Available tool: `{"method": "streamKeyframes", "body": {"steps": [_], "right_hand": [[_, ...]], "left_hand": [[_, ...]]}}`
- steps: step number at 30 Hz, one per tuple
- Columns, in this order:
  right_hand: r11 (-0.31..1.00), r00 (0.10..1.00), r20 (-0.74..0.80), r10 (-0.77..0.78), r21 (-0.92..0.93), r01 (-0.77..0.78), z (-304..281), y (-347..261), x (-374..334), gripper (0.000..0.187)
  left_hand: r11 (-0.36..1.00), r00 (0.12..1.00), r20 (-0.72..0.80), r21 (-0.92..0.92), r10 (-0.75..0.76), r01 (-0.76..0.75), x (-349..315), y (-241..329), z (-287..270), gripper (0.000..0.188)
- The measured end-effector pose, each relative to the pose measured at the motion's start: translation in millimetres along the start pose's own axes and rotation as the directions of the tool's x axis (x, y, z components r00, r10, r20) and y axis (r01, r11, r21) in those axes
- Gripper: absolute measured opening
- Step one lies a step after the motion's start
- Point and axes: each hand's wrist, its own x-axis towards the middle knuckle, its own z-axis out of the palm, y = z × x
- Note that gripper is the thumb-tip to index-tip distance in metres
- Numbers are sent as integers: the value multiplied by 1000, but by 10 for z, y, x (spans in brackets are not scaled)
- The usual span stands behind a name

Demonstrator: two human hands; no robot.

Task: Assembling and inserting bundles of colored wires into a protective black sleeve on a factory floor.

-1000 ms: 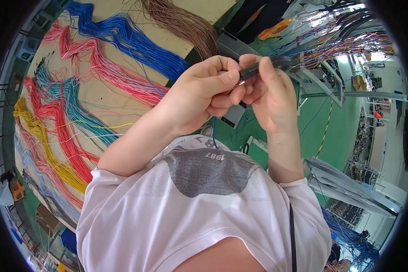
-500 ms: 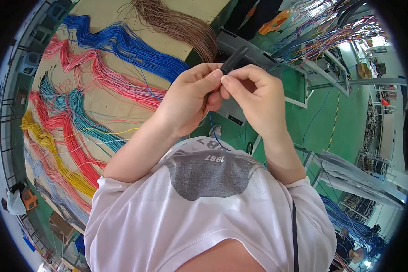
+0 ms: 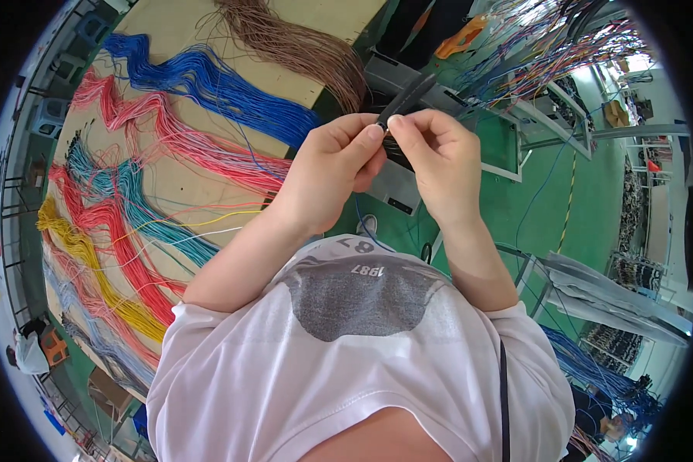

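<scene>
In front of my chest, both hands meet over a black, tube-like piece (image 3: pixel 410 98) with a faint light line along it. It slants up and to the right from my fingertips. My left hand (image 3: pixel 327 165) pinches its lower end between thumb and fingers. Close against that grip, my right hand (image 3: pixel 445 158) is closed too, thumb and index fingertip together at the piece's base; what exactly they grip is hidden. A thin blue wire (image 3: pixel 359 212) hangs below my hands. Yellow (image 3: pixel 235 214) and white wires cross from the table toward my left forearm.
On the wooden table (image 3: pixel 200 173) at left lie bundles of blue (image 3: pixel 223 92), pink, teal, red, yellow and brown wires. A metal frame (image 3: pixel 508 165) and hanging multicoloured wires (image 3: pixel 547 65) stand right. Another person's dark-clad legs (image 3: pixel 420 31) are at the far side.
The black piece has swung a little to the right and shows as wider, with two edges apart. My right fingertips have shifted slightly up and right; my left hand has barely moved.
</scene>
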Motion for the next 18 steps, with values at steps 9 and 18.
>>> {"method": "streamKeyframes", "body": {"steps": [9,18], "right_hand": [[606,963,241,118,751,-262,83,-8,77,23],[724,997,-4,77,687,-54,178,-129,12,19]], "left_hand": [[815,900,-48,447,434,-369,-53,40,108,7],[-90,364,361,805,859,-586,33,-66,-25,15]]}}
